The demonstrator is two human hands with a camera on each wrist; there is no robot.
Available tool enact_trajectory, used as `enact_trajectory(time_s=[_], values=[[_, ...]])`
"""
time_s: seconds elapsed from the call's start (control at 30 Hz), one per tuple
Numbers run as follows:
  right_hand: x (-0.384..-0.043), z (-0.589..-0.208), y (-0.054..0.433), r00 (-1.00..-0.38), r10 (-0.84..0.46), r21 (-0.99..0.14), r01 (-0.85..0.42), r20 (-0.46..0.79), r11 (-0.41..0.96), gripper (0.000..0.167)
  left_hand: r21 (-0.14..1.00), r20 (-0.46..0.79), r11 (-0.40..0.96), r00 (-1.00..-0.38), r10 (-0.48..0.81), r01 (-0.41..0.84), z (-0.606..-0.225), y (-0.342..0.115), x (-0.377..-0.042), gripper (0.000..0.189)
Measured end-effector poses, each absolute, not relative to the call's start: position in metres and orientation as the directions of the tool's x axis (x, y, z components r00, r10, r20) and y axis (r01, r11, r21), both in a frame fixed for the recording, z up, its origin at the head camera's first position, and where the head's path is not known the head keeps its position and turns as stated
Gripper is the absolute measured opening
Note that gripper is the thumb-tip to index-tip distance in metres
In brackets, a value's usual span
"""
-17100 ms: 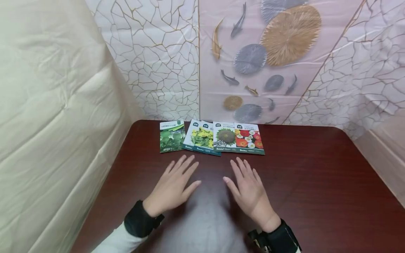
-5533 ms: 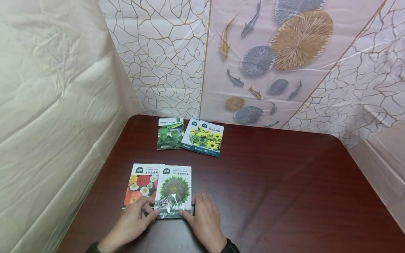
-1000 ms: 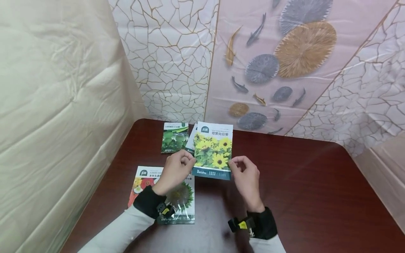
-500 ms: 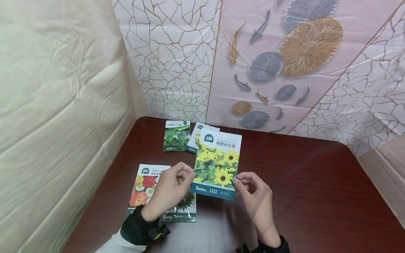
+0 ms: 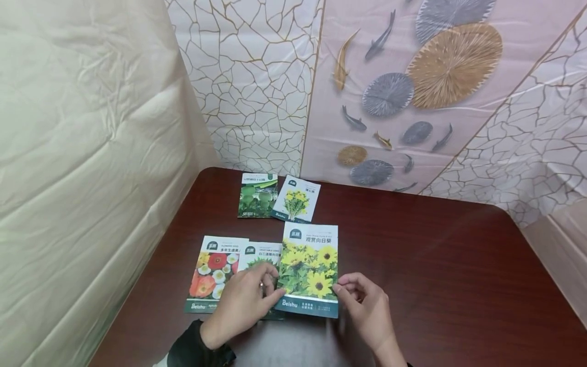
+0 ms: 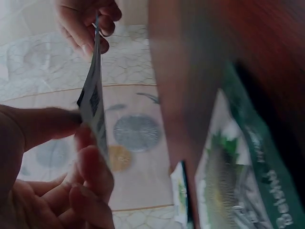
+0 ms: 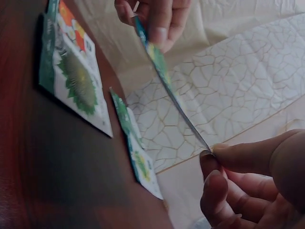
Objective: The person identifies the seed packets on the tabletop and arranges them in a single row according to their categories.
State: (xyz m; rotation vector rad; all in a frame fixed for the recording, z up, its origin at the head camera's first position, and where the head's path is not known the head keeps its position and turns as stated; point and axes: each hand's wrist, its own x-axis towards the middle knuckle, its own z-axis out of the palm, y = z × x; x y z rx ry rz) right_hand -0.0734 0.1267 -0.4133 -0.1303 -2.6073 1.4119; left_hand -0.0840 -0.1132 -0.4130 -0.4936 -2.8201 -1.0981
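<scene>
A seed packet with yellow sunflowers (image 5: 308, 267) is held above the table, face up in the head view. My left hand (image 5: 242, 299) pinches its lower left edge between thumb and fingers. On the opposite edge, the right hand (image 5: 369, 312) pinches it the same way. Both wrist views show the packet nearly edge-on, lifted off the tabletop. Partly under my left hand lies a packet with a large green-rimmed sunflower head (image 7: 77, 81). Left of that lies a red and white poppy packet (image 5: 214, 272), which it overlaps.
At the table's back edge lie a green leafy packet (image 5: 258, 196) and a packet with a yellow-flowered plant (image 5: 297, 200), side by side and touching. The brown tabletop (image 5: 449, 270) stretches to the right. Patterned cloth (image 5: 257, 76) hangs behind, cream cloth (image 5: 91, 153) on the left.
Both hands have drawn the yellow sunflower packet from the back toward me, baring the yellow-flowered plant packet. Earlier, the poppy and large sunflower-head packets moved from the back row to the front left.
</scene>
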Motion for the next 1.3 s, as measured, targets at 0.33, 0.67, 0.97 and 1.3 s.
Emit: enact_trajectory(time_s=[0.33,0.67,0.97,1.3], values=[[-0.082,-0.438,0.128,-0.994,0.102,-0.804,0.033,0.034,0.594,0.006,0.694,-0.005,0.660,-0.915,0.403,0.287,-0.434,-0.119,-0.094,0.026],[-0.087,-0.453,0.131,-0.993,0.083,-0.725,0.115,-0.080,0.679,0.008,0.703,-0.050,0.655,-0.900,0.433,0.276,-0.449,-0.116,-0.106,0.025],[-0.090,-0.454,0.131,-0.985,0.117,-0.632,0.170,-0.125,0.757,0.014,0.681,-0.056,0.681,-0.908,0.414,0.269,-0.452,-0.118,-0.109,0.030],[-0.093,-0.429,0.138,-0.975,0.216,-0.741,0.101,0.060,0.664,0.017,0.661,0.029,0.695,-0.936,0.352,0.282,-0.431,-0.116,-0.119,0.027]])
